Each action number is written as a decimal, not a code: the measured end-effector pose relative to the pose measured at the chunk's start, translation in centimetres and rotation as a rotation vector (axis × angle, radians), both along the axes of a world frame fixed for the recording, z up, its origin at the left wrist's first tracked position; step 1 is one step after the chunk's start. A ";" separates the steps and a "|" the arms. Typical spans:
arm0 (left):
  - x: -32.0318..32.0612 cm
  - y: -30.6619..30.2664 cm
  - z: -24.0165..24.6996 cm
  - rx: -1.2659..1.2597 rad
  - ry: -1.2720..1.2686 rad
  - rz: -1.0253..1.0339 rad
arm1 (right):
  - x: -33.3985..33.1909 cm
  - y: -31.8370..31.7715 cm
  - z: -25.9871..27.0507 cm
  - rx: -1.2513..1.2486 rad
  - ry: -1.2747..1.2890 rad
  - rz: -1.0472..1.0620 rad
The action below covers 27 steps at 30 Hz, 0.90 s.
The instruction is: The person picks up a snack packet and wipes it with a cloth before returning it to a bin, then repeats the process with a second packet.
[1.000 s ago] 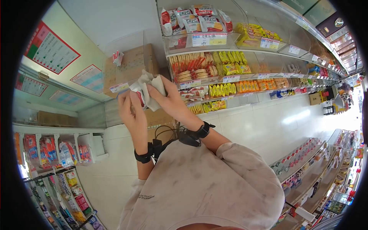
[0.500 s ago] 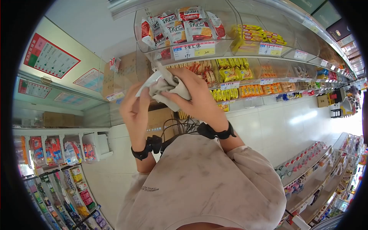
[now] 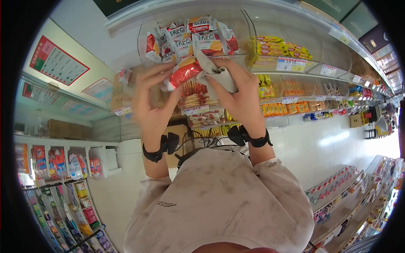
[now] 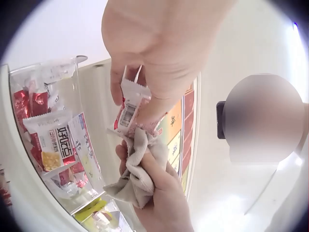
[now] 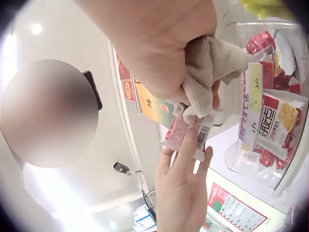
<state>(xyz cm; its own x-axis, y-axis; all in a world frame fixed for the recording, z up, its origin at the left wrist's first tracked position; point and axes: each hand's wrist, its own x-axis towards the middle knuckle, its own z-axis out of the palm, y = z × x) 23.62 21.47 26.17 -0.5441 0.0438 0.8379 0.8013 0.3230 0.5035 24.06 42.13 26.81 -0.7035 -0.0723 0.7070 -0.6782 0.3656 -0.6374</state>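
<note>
Head view: the left hand (image 3: 154, 101) pinches a red foil snack packet (image 3: 182, 74), its length slanting up-right into the crumpled beige cloth (image 3: 219, 76) gripped by the right hand (image 3: 242, 97).

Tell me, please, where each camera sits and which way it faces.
Head: on the head, facing the snack shelves; shows both forearms, the left hand with a red packet, the right hand with a cloth, and the sweatshirt.
Left wrist: on the left wrist, looking past the left hand to the packet, cloth, right hand and a clear bin.
Right wrist: on the right wrist, looking past the right hand and cloth to the packet and left hand.
All three views share the packet, cloth and both hands.
</note>
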 end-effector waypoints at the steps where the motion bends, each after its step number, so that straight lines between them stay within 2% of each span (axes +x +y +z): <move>1: -0.3 0.4 0.2 0.008 -0.001 0.062 | -0.5 0.0 0.2 -0.003 0.047 -0.006; 3: -1.0 1.4 0.8 0.025 -0.003 0.184 | -1.8 -0.4 0.6 -0.079 0.071 -0.023; 5: -2.2 1.7 1.5 -0.088 0.019 0.343 | -2.8 -0.9 0.9 -0.218 0.014 -0.046; 8: -5.6 1.6 1.2 -0.181 0.147 0.516 | -4.2 -1.3 1.8 -0.223 -0.045 -0.066; 10: -7.3 2.1 1.3 -0.240 0.253 0.639 | -5.1 -1.9 1.3 -0.180 0.025 -0.099; 13: -8.7 2.7 1.5 -0.242 0.273 0.629 | -6.3 -3.2 1.6 -0.077 0.126 -0.169; 15: -8.6 1.9 1.3 -0.377 0.129 0.540 | -7.0 -4.1 2.0 0.038 0.177 -0.222; 17: -7.9 1.3 1.7 -0.520 0.013 0.503 | -7.5 -4.3 1.4 0.195 0.126 -0.180; 20: -8.2 -0.4 0.7 -0.500 0.138 0.422 | -7.7 -4.6 1.9 0.342 0.036 -0.147; 24: -3.8 -1.0 1.8 -0.198 0.040 0.291 | -7.7 -4.9 2.1 0.426 0.009 -0.185; 27: -0.5 -4.0 1.5 -0.036 -0.089 0.207 | -6.7 -5.1 2.5 0.287 0.047 -0.154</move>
<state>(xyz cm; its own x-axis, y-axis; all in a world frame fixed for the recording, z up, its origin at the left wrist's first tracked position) 23.16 17.47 27.68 -0.6166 -0.0481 0.7858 0.6687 0.4949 0.5549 17.40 37.04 29.36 -0.6887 -0.1691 0.7050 -0.6275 0.6263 -0.4627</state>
